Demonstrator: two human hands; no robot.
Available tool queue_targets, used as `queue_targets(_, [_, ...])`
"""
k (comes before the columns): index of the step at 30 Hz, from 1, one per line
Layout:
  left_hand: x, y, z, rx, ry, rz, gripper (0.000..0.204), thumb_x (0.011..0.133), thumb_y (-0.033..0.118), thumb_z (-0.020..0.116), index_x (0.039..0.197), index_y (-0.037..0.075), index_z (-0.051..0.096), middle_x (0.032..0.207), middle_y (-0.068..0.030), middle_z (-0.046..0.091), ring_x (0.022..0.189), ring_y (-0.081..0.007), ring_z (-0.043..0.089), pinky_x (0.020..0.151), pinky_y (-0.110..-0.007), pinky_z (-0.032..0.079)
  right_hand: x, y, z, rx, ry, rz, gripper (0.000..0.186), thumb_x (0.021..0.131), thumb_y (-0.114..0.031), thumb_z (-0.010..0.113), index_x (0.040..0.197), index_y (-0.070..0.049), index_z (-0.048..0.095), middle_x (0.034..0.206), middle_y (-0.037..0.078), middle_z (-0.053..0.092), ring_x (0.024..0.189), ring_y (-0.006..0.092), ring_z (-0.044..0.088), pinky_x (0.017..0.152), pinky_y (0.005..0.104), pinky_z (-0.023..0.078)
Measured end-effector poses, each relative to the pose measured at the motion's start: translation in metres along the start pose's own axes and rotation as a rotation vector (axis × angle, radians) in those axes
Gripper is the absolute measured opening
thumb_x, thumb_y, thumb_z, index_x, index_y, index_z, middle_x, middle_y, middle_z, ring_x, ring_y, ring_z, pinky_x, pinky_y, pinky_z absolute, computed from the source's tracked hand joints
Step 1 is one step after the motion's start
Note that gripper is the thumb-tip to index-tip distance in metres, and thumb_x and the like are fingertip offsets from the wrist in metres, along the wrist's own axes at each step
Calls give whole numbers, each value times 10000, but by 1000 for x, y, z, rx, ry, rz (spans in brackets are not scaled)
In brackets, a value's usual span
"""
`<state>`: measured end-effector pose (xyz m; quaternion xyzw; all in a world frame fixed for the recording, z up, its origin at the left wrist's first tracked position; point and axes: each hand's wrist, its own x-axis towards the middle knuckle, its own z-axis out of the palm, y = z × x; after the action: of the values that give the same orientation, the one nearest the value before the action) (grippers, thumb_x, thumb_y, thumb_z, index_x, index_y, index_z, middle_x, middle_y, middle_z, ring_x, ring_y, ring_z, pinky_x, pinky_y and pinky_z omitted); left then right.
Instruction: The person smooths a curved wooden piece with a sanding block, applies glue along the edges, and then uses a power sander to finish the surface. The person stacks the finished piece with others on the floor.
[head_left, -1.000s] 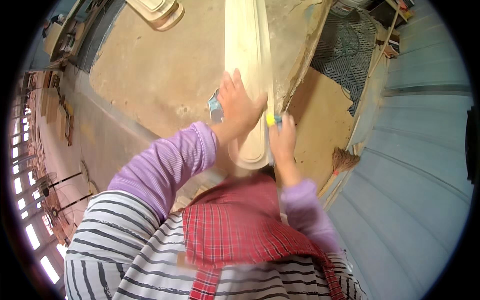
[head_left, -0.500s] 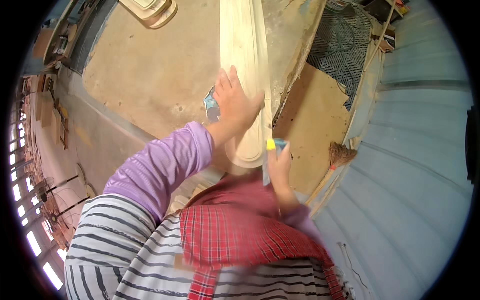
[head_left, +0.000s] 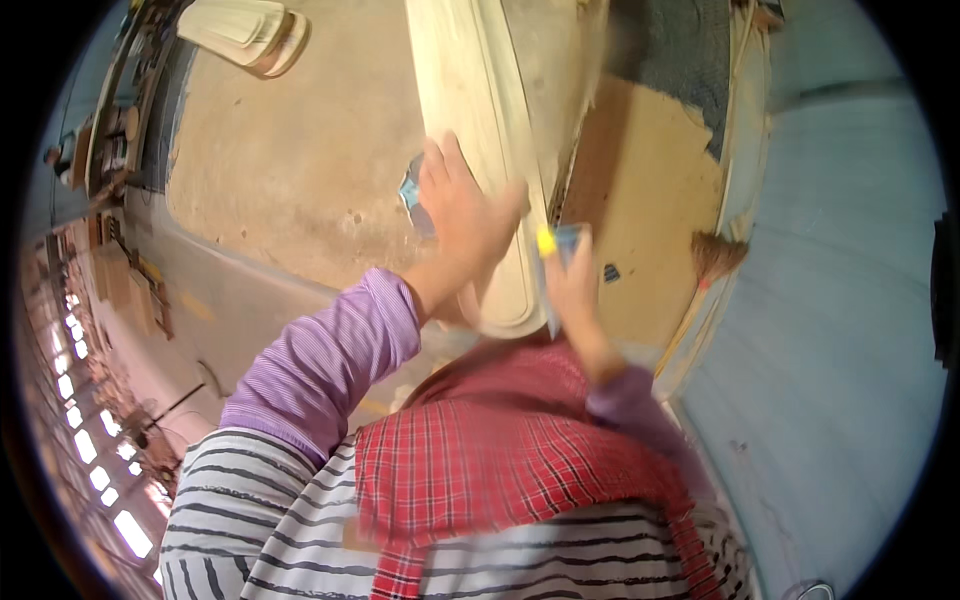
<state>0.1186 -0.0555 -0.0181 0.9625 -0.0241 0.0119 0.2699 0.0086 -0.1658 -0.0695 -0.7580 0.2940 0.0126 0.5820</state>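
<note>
A long pale wooden panel (head_left: pixel 470 110) with a rounded near end and a stepped, moulded face runs away from my body. My left hand (head_left: pixel 462 205) lies on its face, fingers stretched out and thumb apart. Beside those fingers, at the panel's left edge, is a crumpled blue and grey piece (head_left: pixel 411 197) of unclear kind. My right hand (head_left: pixel 575 285) is closed around a small blue-and-yellow tool (head_left: pixel 546 241) at the panel's right edge, near its rounded end. A greyish strip shows below the tool; motion blur hides its exact kind.
The panel rests on a worn brown tabletop (head_left: pixel 290 150). More rounded wooden pieces (head_left: pixel 235 30) are stacked at the far left. A tan sheet (head_left: pixel 650 170) lies lower on the right, with a broom (head_left: pixel 716 256) against the blue-grey wall (head_left: pixel 840 250).
My right hand has moved forward along the panel's right edge with the tool. My left hand stays on the panel. The whole view has turned slightly.
</note>
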Motion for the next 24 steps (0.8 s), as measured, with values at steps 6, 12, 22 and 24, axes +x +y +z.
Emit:
queue_targets(6, [5,5,1,-22,-24,47,968,710,391,686,1405,-95,219,1414,-359,265,1321,-460,254,1098,-485,186,41,-58,8,-34,103,50,480,833,-345,617,1110,7,442,1017,296,584,952,478,546,834,517,426])
queue_targets(12, [8,-4,3,-9,-46,52,1052,702,491,719,1415,-92,212,1425,-328,287,1342,-421,259,1107,-444,206,-114,55,-26,-135,-225,69,487,841,-380,639,1098,3,483,910,203,648,888,383,641,749,449,491])
queue_targets(22, [5,-10,7,-59,-52,119,941,734,382,686,1370,-138,229,1357,-320,359,1271,-431,330,1068,-453,246,-59,35,-27,199,-158,-27,406,856,-388,629,884,1,516,712,160,540,667,241,550,636,368,443])
queue_targets(24, [6,-5,5,-23,-56,159,923,742,370,682,1371,-133,230,1350,-318,360,1263,-416,335,1067,-442,244,-44,31,-22,177,-242,-10,433,824,-413,663,813,3,542,655,163,562,588,294,536,585,389,438])
